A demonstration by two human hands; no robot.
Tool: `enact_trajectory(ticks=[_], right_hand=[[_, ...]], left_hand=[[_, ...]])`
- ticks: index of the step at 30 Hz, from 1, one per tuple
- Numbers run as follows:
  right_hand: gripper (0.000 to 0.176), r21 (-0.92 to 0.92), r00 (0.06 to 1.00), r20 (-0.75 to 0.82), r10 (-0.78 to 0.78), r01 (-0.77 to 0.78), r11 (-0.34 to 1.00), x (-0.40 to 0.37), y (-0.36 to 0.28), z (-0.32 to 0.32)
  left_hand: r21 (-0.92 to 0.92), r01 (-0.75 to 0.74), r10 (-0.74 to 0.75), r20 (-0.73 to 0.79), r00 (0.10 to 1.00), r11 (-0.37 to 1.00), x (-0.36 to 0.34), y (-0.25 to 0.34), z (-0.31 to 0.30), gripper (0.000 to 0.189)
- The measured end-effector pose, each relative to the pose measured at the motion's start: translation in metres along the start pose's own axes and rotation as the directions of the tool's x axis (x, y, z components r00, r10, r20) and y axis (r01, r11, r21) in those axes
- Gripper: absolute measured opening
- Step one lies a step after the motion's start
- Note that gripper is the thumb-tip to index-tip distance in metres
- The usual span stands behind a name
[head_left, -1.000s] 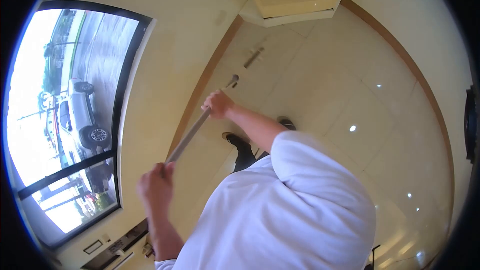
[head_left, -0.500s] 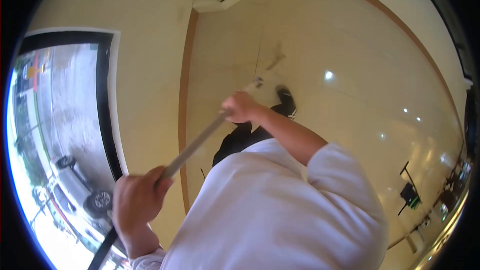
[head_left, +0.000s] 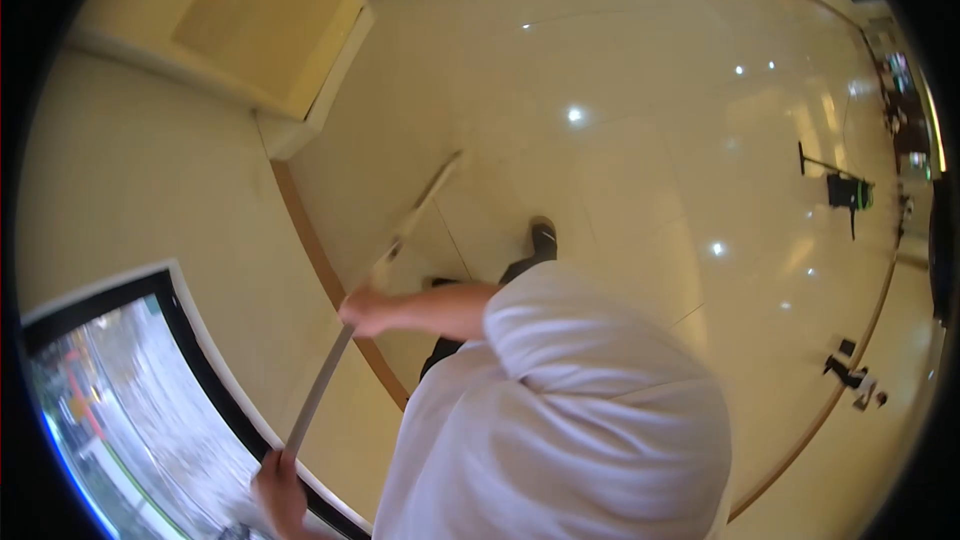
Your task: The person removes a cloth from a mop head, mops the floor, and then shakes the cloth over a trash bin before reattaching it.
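My right hand [head_left: 368,312] is wrapped around the middle of a long grey pole [head_left: 322,390], its arm reaching across in front of my white shirt. Lower down, my left hand [head_left: 280,490] grips the same pole close to the window frame. Beyond my right hand, a pale section leads to a dark joint, and past it a thin, motion-blurred head [head_left: 438,180] lies over the glossy floor. What kind of head it is cannot be made out. My dark shoe [head_left: 543,235] shows on the tiles to the right of the pole.
A cream boxy ledge [head_left: 310,50] juts from the wall at upper left. Brown skirting [head_left: 310,240] edges the floor. A black-framed window [head_left: 195,340] is at lower left. On the right are a black-and-green floor cart [head_left: 848,190] and a distant person [head_left: 855,380].
My view has swung, bringing the ledge further into sight. Both hands still hold the pole; my right hand and the pole's far end appear further left, and my left hand lower.
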State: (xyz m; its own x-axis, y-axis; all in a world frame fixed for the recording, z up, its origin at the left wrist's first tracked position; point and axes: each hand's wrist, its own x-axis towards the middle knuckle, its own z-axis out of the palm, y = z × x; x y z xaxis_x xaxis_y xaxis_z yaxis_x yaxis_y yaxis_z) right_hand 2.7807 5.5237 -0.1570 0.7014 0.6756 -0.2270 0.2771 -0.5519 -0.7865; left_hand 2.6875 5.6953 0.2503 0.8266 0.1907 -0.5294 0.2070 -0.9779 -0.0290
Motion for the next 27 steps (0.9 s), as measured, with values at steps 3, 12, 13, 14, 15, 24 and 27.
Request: enact_trajectory(ticks=[3,12,13,14,15,24,27], right_hand=[[0.018,0.110,0.940,-0.220,-0.262,0.291,0.950,0.002,-0.053,-0.035],[0.016,0.075,0.988,-0.126,-0.094,0.104,0.992,-0.135,0.050,-0.200],[0.016,0.080,0.987,-0.151,-0.045,0.057,0.995,-0.172,0.078,-0.214],[0.015,0.083,0.984,-0.180,0.004,0.011,0.996,-0.211,0.111,-0.230],[0.015,0.009,0.964,-0.264,0.031,-0.030,1.000,-0.251,0.149,-0.240],[0.084,0.390,0.398,-0.457,0.795,-0.714,0.581,-0.707,0.364,-0.333],[0.064,0.616,0.074,-0.540,0.838,-0.644,0.454,-0.818,0.370,-0.313]], left_hand=[[0.095,0.136,-0.091,-0.376,0.922,0.986,-0.070,0.050,-0.042,0.048],[-0.009,0.109,-0.098,-0.514,0.852,0.994,-0.081,0.298,-0.055,0.055],[-0.003,0.069,-0.061,-0.519,0.853,0.998,-0.079,0.317,-0.048,0.055],[0.044,-0.118,0.126,-0.414,0.902,0.992,-0.064,0.324,-0.032,0.051],[0.074,-0.305,0.313,-0.295,0.903,0.950,-0.045,0.333,-0.012,0.047],[0.091,-0.844,0.824,0.183,0.536,0.529,0.070,0.713,0.209,0.034],[0.100,-0.947,0.948,0.064,0.311,0.304,0.075,0.835,0.252,0.035]])
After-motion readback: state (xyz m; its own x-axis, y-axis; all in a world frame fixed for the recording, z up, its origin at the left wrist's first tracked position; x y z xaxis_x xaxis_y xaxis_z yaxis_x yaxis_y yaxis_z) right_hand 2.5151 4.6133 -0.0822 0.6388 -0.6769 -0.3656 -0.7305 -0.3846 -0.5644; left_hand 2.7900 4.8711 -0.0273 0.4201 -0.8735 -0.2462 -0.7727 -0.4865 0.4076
